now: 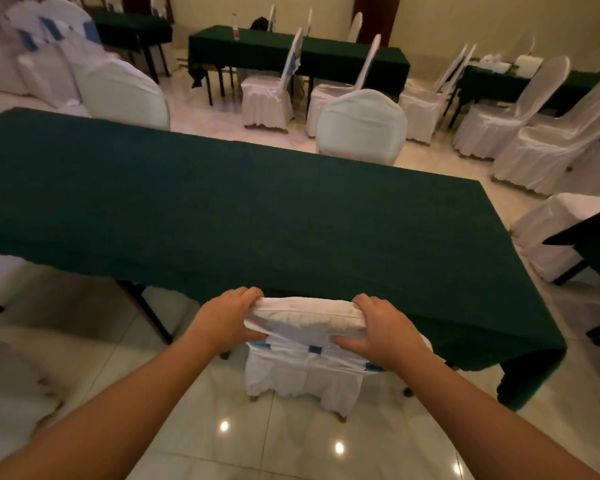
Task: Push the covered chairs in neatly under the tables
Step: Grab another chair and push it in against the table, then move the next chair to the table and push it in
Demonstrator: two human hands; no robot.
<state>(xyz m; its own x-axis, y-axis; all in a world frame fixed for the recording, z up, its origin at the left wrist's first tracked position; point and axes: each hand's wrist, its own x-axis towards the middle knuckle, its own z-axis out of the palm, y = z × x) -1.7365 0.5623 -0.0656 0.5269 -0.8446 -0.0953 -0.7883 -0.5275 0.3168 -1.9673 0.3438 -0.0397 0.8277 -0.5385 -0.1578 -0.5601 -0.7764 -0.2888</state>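
Observation:
A chair in a white cover [305,368] with a blue sash stands right below me, its backrest top against the near edge of a long table under a dark green cloth [257,209]. My left hand [227,318] grips the left end of the backrest top. My right hand [381,330] grips the right end, thumb across the back. The seat is hidden under the table.
Two covered chairs [361,124] stand at the table's far side. More white-covered chairs fill the left [49,71] and right [541,147]. Further green-clothed tables [326,53] line the back wall; a bottle [235,26] stands on one. Another dark table [593,244] juts in at the right. The floor is glossy tile.

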